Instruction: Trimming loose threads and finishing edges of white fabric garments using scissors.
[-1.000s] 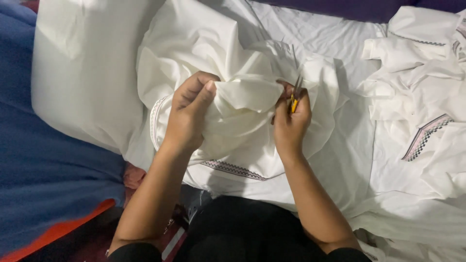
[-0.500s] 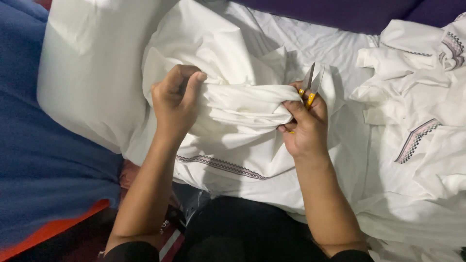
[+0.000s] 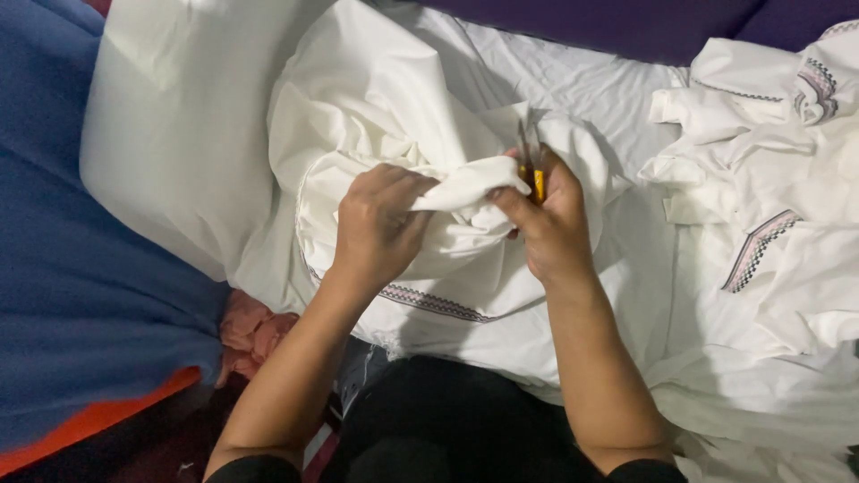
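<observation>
Both hands, left hand (image 3: 380,224) and right hand (image 3: 546,228), grip bunched, soft white cloth (image 3: 470,188); right also holds yellow-handled snips (image 3: 533,174).

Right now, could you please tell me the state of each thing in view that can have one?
Left hand: closed, gripping a bunched fold of the white garment.
Right hand: closed on the fold and on the snips.
White garment: crumpled, its fold pulled taut between the hands.
Yellow-handled snips: held upright, blades look closed.
Second white garment: lying rumpled, untouched.
Blue blanket: spread flat.
</observation>
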